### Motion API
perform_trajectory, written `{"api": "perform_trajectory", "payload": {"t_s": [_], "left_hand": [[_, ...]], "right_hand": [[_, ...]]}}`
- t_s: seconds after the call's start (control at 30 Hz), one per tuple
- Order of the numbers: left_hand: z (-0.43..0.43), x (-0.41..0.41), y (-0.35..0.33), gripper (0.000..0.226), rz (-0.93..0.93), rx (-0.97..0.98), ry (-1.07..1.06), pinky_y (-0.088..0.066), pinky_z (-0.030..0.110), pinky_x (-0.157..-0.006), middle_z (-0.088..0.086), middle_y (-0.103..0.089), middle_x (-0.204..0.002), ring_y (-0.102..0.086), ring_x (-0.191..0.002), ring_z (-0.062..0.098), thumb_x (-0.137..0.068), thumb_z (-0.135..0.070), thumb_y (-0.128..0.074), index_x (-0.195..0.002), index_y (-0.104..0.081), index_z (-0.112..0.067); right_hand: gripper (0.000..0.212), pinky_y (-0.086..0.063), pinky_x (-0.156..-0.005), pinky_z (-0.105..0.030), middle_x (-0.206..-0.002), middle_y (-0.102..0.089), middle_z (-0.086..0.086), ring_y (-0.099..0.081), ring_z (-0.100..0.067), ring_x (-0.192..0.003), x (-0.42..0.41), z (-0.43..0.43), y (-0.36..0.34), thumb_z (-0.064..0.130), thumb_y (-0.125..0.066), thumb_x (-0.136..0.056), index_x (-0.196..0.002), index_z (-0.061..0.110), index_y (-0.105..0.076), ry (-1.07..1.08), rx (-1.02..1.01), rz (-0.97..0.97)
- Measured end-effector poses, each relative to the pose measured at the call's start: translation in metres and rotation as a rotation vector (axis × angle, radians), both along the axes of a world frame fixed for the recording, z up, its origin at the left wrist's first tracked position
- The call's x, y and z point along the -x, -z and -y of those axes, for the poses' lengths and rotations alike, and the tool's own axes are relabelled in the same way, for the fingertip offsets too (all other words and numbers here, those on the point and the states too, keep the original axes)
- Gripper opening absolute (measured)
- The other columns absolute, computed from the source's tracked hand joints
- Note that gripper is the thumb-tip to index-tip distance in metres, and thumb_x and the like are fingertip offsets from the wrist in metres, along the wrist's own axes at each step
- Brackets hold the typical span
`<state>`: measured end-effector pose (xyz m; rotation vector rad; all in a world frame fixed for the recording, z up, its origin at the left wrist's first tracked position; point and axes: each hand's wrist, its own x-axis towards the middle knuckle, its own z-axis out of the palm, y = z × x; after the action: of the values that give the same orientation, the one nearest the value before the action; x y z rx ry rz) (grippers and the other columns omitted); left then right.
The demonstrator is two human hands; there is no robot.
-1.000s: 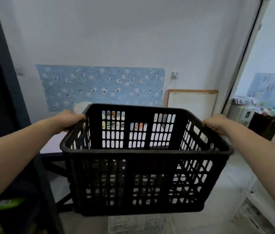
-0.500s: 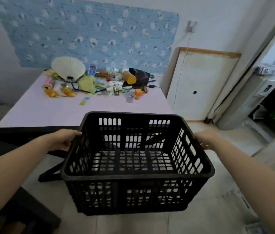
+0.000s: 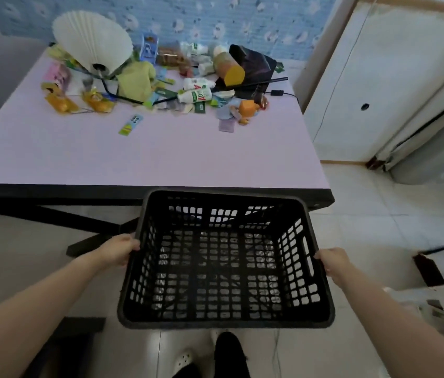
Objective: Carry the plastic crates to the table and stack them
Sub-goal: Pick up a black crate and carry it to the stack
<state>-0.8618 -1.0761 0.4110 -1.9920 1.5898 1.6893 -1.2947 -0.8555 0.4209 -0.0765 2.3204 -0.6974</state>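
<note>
A person held a black plastic crate [image 3: 225, 257] up in the air with both hands. The left hand [image 3: 118, 252] was closed around the crate's left rim, and the right hand [image 3: 331, 261] was closed around the right rim. The crate was empty (you could see the floor through the holes in its bottom). It hung just in front of the table [image 3: 139, 156], with its far edge right at the table's near edge, and it was not resting on the table.

The near part of the table's pale purple top was bare. Farther back lay a messy pile of things: a white paper fan [image 3: 91, 40], two little white bottles [image 3: 196, 90], a yellow cloth [image 3: 135, 81] and some orange snack packets [image 3: 61, 103]. Below the crate, a white shoe [image 3: 184, 360] stood on the tiled floor.
</note>
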Motion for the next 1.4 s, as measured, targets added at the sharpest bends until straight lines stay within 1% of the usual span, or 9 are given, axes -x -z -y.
{"api": "perform_trajectory", "payload": {"t_s": [0.2, 0.33, 0.47, 0.67, 0.77, 0.87, 1.13, 1.3, 1.4], "left_hand": [[0.013, 0.012, -0.005, 0.014, 0.013, -0.097, 0.069, -0.052, 0.034, -0.076, 0.014, -0.070, -0.099, -0.066, -0.091, 0.028, -0.092, -0.004, -0.052, -0.101, -0.063, -0.005], [0.016, 0.019, -0.004, 0.022, 0.116, -0.106, 0.118, -0.056, 0.042, -0.081, 0.012, -0.061, -0.085, -0.064, -0.079, 0.024, -0.095, 0.000, -0.051, -0.075, -0.047, -0.009], [0.007, 0.020, -0.004, 0.012, 0.183, -0.087, 0.182, -0.056, 0.021, -0.049, 0.002, -0.061, -0.092, -0.063, -0.072, 0.014, -0.100, -0.004, -0.048, -0.102, -0.052, -0.015], [-0.002, 0.009, 0.008, 0.015, 0.221, 0.025, 0.141, -0.055, 0.027, -0.047, 0.014, -0.068, -0.098, -0.069, -0.074, 0.022, -0.097, -0.017, -0.056, -0.107, -0.057, -0.005], [-0.013, 0.013, 0.009, 0.014, 0.261, 0.141, 0.109, -0.052, 0.029, -0.050, 0.011, -0.065, -0.083, -0.067, -0.069, 0.026, -0.096, -0.020, -0.059, -0.090, -0.056, -0.008], [-0.026, 0.019, 0.006, 0.017, 0.398, 0.298, 0.160, -0.043, 0.029, -0.070, 0.007, -0.065, -0.084, -0.067, -0.091, 0.031, -0.094, -0.024, -0.059, -0.085, -0.061, -0.010], [-0.072, 0.026, -0.009, 0.031, 0.284, 0.269, 0.091, -0.050, 0.035, -0.090, 0.008, -0.067, -0.119, -0.062, -0.101, 0.021, -0.093, -0.021, -0.058, -0.121, -0.060, -0.009], [-0.105, 0.012, -0.050, 0.031, 0.171, 0.373, 0.062, -0.042, 0.026, -0.097, 0.004, -0.062, -0.126, -0.057, -0.120, 0.021, -0.096, -0.015, -0.052, -0.126, -0.060, -0.011], [-0.138, -0.013, -0.082, 0.033, 0.147, 0.498, 0.020, -0.039, 0.023, -0.093, 0.003, -0.059, -0.133, -0.054, -0.122, 0.019, -0.098, -0.018, -0.049, -0.129, -0.058, -0.016]], "right_hand": [[0.023, -0.049, -0.068, -0.039, -0.083, -0.060, -0.020, -0.061, -0.035, -0.082, 0.034, 0.037, 0.024, 0.015, -0.066, -0.087, -0.078, 0.000, -0.051, -0.087, -0.005, -0.037], [0.032, -0.049, -0.068, -0.039, -0.076, -0.061, -0.017, -0.061, -0.033, -0.075, 0.055, 0.040, 0.027, 0.026, -0.066, -0.089, -0.072, 0.003, -0.051, -0.327, -0.077, 0.009], [0.018, -0.058, -0.063, -0.035, -0.079, -0.066, -0.012, -0.066, -0.027, -0.071, 0.072, 0.050, 0.022, 0.018, -0.064, -0.092, -0.085, 0.002, -0.059, -0.535, -0.129, 0.173], [0.025, -0.059, -0.077, -0.035, -0.096, -0.071, -0.018, -0.067, -0.023, -0.080, 0.102, 0.066, 0.017, 0.025, -0.067, -0.089, -0.105, 0.006, -0.065, -0.793, -0.295, 0.376], [0.023, -0.056, -0.079, -0.035, -0.090, -0.067, -0.012, -0.065, -0.022, -0.076, 0.099, 0.073, 0.009, 0.035, -0.064, -0.090, -0.096, 0.013, -0.060, -0.954, -0.416, 0.309], [0.024, -0.052, -0.071, -0.029, -0.085, -0.064, -0.007, -0.063, -0.017, -0.073, 0.088, 0.078, 0.001, 0.040, -0.054, -0.095, -0.091, 0.016, -0.054, -1.093, -0.501, 0.173], [0.018, -0.040, -0.053, -0.023, -0.075, -0.054, -0.003, -0.054, -0.017, -0.065, 0.051, 0.064, -0.037, 0.028, -0.044, -0.100, -0.101, 0.010, -0.047, -1.164, -0.551, -0.091], [0.047, -0.044, -0.088, -0.030, -0.132, -0.055, -0.018, -0.055, -0.031, -0.116, -0.018, 0.087, -0.060, 0.023, -0.049, -0.096, -0.136, 0.001, -0.039, -1.270, -0.325, -0.322], [0.031, -0.042, -0.085, -0.028, -0.125, -0.058, -0.014, -0.054, -0.030, -0.118, -0.107, 0.097, -0.083, 0.020, -0.050, -0.095, -0.123, 0.006, -0.051, -1.460, -0.139, -0.331]]}}
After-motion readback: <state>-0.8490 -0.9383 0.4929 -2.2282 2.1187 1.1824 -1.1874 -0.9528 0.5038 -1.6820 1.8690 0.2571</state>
